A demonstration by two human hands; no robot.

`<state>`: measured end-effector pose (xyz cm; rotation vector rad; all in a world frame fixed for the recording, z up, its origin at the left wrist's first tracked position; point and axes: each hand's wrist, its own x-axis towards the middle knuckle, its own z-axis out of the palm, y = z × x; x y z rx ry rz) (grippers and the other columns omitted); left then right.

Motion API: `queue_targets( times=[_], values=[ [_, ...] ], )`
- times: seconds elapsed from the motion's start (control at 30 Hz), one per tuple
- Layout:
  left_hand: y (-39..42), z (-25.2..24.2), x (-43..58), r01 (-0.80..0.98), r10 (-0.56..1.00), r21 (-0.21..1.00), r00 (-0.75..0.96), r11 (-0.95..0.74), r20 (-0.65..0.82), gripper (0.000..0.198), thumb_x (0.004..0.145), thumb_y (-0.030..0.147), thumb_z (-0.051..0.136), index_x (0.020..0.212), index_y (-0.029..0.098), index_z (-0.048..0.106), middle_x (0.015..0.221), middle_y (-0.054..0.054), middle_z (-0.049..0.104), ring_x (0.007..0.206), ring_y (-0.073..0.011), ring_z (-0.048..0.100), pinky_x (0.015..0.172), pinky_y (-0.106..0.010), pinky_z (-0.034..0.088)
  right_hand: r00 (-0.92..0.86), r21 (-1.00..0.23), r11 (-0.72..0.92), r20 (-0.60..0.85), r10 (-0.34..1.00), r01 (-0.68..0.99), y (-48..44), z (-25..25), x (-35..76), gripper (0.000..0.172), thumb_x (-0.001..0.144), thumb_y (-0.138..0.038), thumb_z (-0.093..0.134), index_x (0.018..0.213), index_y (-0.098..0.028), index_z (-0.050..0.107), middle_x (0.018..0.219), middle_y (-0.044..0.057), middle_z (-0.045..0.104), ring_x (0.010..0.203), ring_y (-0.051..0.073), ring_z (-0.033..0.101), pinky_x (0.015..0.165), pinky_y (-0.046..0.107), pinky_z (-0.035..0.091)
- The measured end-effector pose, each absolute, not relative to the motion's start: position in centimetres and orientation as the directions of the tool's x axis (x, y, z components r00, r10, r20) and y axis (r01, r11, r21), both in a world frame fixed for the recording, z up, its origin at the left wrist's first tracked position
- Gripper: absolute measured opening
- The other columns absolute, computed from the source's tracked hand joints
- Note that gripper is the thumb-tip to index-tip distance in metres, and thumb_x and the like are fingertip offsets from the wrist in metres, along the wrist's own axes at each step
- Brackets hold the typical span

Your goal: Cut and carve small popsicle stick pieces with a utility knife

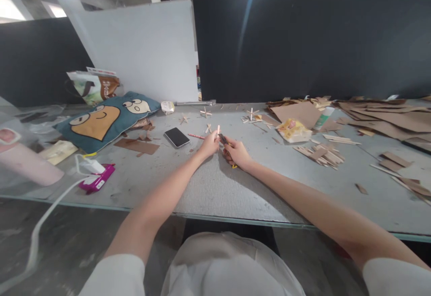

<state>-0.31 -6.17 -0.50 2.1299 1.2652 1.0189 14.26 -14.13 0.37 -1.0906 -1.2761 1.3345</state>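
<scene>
Nearly upright, a stick juts from the left hand.

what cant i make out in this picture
Head view: lower end of wooden stick, hidden by left hand.
Head view: much of dark tool, covered by right hand.
Head view: base of bag, behind cushion.
Head view: left end of pink cylinder, cut off by picture edge.
Head view: print on green-and-white tube, too small.

Pale stick, teal cushion, magenta power strip
</scene>
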Motion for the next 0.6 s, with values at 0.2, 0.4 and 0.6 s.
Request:
queue_targets(
  times=[0.2, 0.4, 0.6],
  values=[
    [-6.8, -0.1, -0.2, 0.577, 0.873, 0.656, 0.331, -0.488, 0.359, 0.051, 0.097, 0.012, 0.043, 0.146, 0.011, 0.056, 0.106, -0.014, 0.078, 0.101, -0.024, 0.073, 0.096, -0.035, 0.053, -0.104, -0.998, 0.044, 0.039, 0.994, 0.044, -14.2, 0.4, 14.2, 0.028, 0.095, -0.024, 0.052, 0.119, -0.022, 0.066, 0.059, -0.008, 0.046, 0.034, 0.005, 0.034, 0.035, 0.015, 0.024],
    [-7.2, 0.2, 0.0, 0.609, 0.871, 0.623, 0.354, -0.491, 0.34, 0.055, 0.091, 0.007, 0.044, 0.144, 0.015, 0.057, 0.096, -0.009, 0.077, 0.094, -0.0225, 0.073, 0.091, -0.033, 0.053, -0.066, -0.985, 0.117, 0.109, 0.992, 0.13, -14.3, 0.5, 14.3, 0.013, 0.09, -0.02, 0.052, 0.097, -0.02, 0.063, 0.056, -0.008, 0.045, 0.037, 0.006, 0.036, 0.038, 0.016, 0.026],
    [-7.4, 0.6, 0.7, 0.647, 0.885, 0.604, 0.315, -0.464, 0.343, 0.05, 0.092, 0.008, 0.046, 0.139, 0.013, 0.06, 0.1, -0.013, 0.076, 0.098, -0.0265, 0.072, 0.089, -0.035, 0.051, -0.061, -0.979, 0.144, 0.136, 0.989, 0.144, -14.5, 1.3, 14.2, 0.004, 0.089, -0.023, 0.056, 0.087, -0.021, 0.059, 0.055, -0.008, 0.043, 0.037, 0.006, 0.034, 0.037, 0.016, 0.027]
  ],
)
